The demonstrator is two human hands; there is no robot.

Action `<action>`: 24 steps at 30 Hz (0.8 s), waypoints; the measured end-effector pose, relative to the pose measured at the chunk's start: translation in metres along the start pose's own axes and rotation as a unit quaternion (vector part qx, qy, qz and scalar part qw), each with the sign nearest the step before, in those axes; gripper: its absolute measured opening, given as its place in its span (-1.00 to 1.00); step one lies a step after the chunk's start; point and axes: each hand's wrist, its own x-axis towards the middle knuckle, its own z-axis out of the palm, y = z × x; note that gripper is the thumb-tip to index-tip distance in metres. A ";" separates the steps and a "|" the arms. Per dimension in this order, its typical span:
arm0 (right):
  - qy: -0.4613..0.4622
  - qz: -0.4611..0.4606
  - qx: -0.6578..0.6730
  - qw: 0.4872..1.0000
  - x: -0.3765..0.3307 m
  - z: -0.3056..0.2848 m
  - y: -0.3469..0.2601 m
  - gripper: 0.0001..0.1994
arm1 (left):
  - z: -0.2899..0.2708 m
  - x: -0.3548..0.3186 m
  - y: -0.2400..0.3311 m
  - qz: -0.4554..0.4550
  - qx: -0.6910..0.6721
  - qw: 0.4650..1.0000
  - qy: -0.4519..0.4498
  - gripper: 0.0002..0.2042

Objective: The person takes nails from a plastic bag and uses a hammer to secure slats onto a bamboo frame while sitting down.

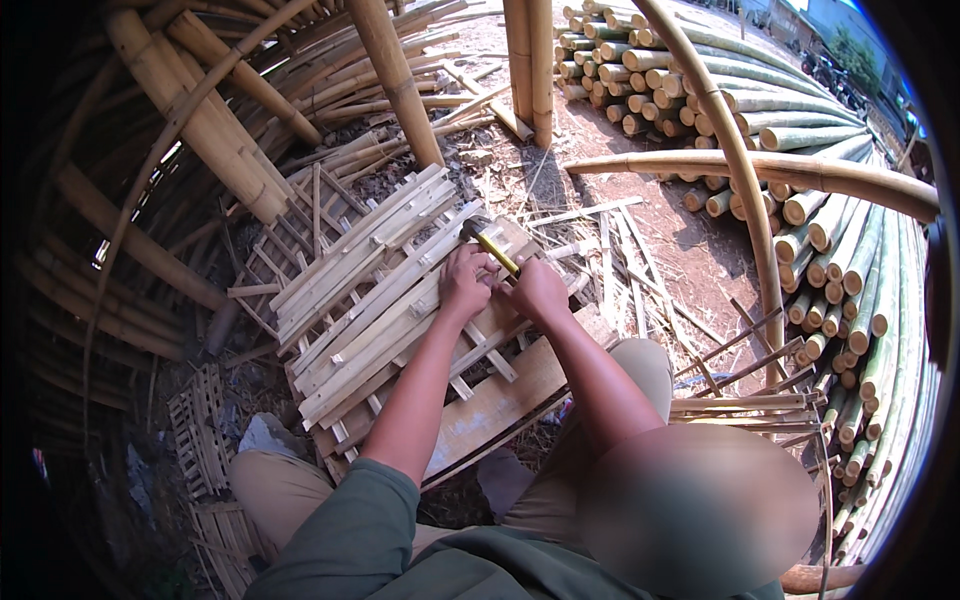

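My right hand is closed round the yellow-and-black handle of a hammer. The hammer's dark head points away from me, just beyond my left fingers. Against the far right end of the pale slats, my left hand has its fingers bent in a pinch; whatever lies between them is too small to make out. Beneath both hands lies a panel of bamboo slats, set side by side across thinner crosspieces. The panel rests on a flat wooden board in front of my knees.
Cut bamboo poles are stacked along the right. Upright bamboo posts stand beyond the panel, and a curved pole arches at the right. Loose strips litter the ground. Small slatted pieces lie at left, beside my knee.
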 end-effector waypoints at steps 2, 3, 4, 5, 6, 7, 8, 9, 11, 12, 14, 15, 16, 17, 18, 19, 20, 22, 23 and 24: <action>-0.006 0.003 -0.002 1.000 0.000 -0.001 0.001 -0.45 | 0.000 0.000 0.004 -0.015 -0.002 1.000 -0.004 -0.86; -0.002 0.001 -0.003 1.000 0.000 0.000 0.002 -0.45 | 0.001 -0.001 0.003 -0.016 -0.002 1.000 -0.004 -0.86; 0.001 -0.002 -0.005 1.000 0.000 0.000 0.002 -0.45 | 0.001 -0.001 0.002 -0.006 -0.004 1.000 0.006 -0.87; 0.001 -0.003 -0.005 1.000 0.000 0.001 0.002 -0.45 | 0.001 -0.001 0.001 0.004 -0.005 1.000 0.015 -0.88; 0.008 -0.003 -0.004 1.000 0.000 0.002 0.002 -0.45 | 0.002 -0.001 0.001 0.003 -0.005 1.000 0.016 -0.88; 0.014 -0.003 -0.003 1.000 -0.001 0.002 0.002 -0.45 | 0.002 -0.001 0.000 0.010 -0.002 1.000 0.020 -0.88; 0.014 -0.003 -0.004 1.000 0.000 0.002 0.002 -0.45 | 0.003 0.000 -0.001 0.017 0.001 1.000 0.025 -0.88; 0.008 -0.001 -0.005 1.000 0.000 0.002 0.003 -0.45 | 0.003 0.000 -0.001 0.017 0.000 1.000 0.024 -0.88; 0.002 0.001 -0.007 1.000 0.000 0.002 0.004 -0.44 | 0.005 0.000 -0.001 0.007 -0.004 1.000 0.020 -0.88; 0.004 0.000 -0.007 1.000 0.000 0.002 0.003 -0.44 | 0.005 0.000 -0.002 0.006 -0.003 1.000 0.021 -0.88; 0.006 -0.003 -0.006 1.000 0.000 0.003 0.001 -0.44 | 0.005 0.000 -0.005 0.015 -0.015 0.999 0.029 -0.88; 0.007 -0.002 -0.004 1.000 0.000 0.002 0.002 -0.43 | 0.005 0.000 -0.004 0.013 -0.016 0.999 0.029 -0.88; 0.009 -0.001 -0.002 1.000 0.000 0.002 0.002 -0.43 | 0.006 0.000 -0.002 0.021 -0.016 0.999 0.038 -0.88; 0.007 -0.003 -0.003 1.000 0.000 0.002 0.003 -0.43 | 0.006 -0.001 -0.001 0.028 -0.017 0.998 0.046 -0.88; 0.010 -0.002 -0.002 1.000 0.000 0.001 0.004 -0.43 | 0.006 -0.001 0.000 0.027 -0.018 0.998 0.047 -0.88; 0.012 -0.002 -0.001 1.000 0.000 0.001 0.004 -0.43 | 0.006 -0.001 0.001 0.033 -0.020 0.998 0.049 -0.89; 0.012 -0.003 -0.003 1.000 0.000 0.001 0.004 -0.43 | 0.006 0.000 0.002 0.039 -0.022 0.998 0.050 -0.89; 0.000 0.001 0.002 1.000 0.001 0.001 0.002 -0.43 | 0.005 -0.001 0.000 0.033 -0.017 0.998 0.050 -0.89; 0.002 -0.005 0.000 1.000 0.001 0.002 0.001 -0.43 | 0.004 -0.001 -0.002 0.026 -0.009 0.998 0.048 -0.89; 0.004 -0.008 -0.002 1.000 0.001 0.005 0.001 -0.43 | 0.003 -0.002 -0.001 0.028 -0.013 0.998 0.049 -0.89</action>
